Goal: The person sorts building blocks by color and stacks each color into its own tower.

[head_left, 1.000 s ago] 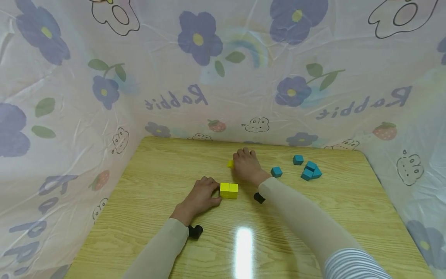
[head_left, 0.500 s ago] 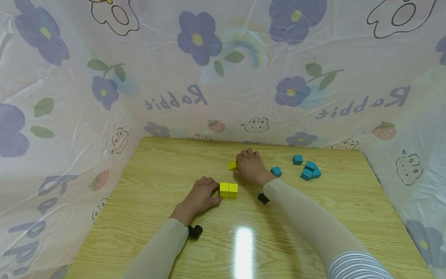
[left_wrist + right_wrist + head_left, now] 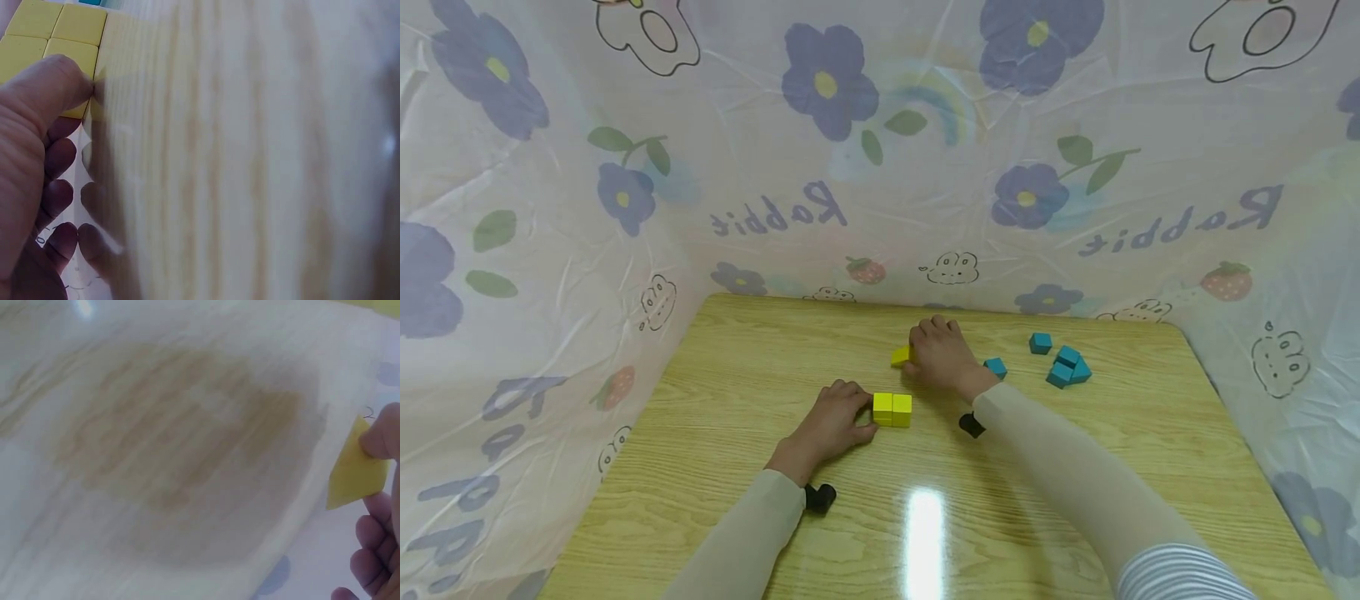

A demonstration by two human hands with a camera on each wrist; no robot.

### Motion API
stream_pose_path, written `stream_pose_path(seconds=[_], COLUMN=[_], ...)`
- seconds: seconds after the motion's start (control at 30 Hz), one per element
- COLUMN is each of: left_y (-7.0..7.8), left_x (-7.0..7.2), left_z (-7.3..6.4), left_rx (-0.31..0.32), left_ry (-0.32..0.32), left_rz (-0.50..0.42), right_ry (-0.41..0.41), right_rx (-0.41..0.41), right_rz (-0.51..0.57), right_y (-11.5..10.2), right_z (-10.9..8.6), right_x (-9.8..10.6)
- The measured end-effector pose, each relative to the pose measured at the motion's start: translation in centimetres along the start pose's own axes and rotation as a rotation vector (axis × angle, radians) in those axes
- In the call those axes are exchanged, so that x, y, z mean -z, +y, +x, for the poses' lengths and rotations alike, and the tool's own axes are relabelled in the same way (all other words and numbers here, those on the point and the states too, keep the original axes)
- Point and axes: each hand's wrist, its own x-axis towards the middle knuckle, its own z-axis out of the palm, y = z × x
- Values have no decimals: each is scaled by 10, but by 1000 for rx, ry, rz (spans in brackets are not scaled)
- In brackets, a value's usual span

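Note:
Several yellow cubes (image 3: 892, 410) stand together, two across in the head view; the left wrist view shows their square faces (image 3: 78, 26) in two rows. At their left side my left hand (image 3: 829, 421) pinches one cube, thumb on its face and forefinger behind. Farther back, my right hand (image 3: 942, 354) pinches a yellow block (image 3: 900, 357) between thumb and fingers. In the right wrist view this yellow block (image 3: 353, 472) has slanted edges and a pointed corner; its full shape is partly covered by the hand.
Right of the right hand lies a blue cube (image 3: 996, 367), with another blue cube (image 3: 1041, 342) farther back. Beside them is a cluster of blue blocks (image 3: 1062, 374), one triangular. A patterned cloth (image 3: 887, 167) rises behind the wooden table (image 3: 760, 350).
The right hand has shifted slightly to the right, and the yellow block it pinches shows more at its left. The left hand and the yellow cubes stay where they were.

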Motion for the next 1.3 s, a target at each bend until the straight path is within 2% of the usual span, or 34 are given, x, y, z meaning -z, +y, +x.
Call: stream_pose_path(seconds=[0.43,0.8,1.07,1.3], left_y=[0,1,1,1], left_x=[1,2,2,2], left_z=[0,0,0,0], left_rx=[2,-1,1,4], left_ry=[2,1,-8,-5], left_rz=[-1,-8,-15,-20], right_ry=[48,142,137,153], right_rx=[53,148,222,250], right_rz=[-7,40,15,10], right_y=[-6,-16,-33,-44], right_z=[-13,-34,-50,-56], right_x=[22,43,49,49])
